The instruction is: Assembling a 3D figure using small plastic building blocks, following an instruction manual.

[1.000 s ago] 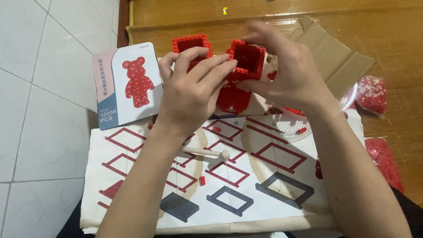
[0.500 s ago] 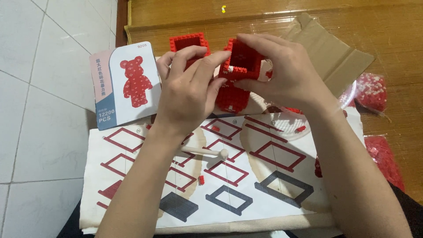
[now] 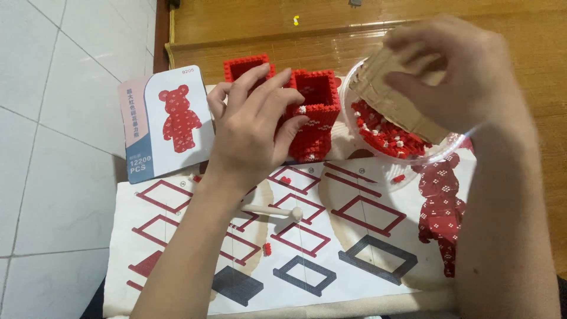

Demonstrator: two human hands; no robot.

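left hand curled — right hand gripping, raised

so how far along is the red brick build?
Done: two hollow red brick columns stand built up at the top of the instruction sheet. In hand: the left hand steadies the nearer column; the right hand holds a cardboard piece over the clear bowl of loose bricks. Left: that bowl is far from used up.

Single head-worn view, looking steeply down from close above, facing forward over the instruction sheet toward the wooden floor
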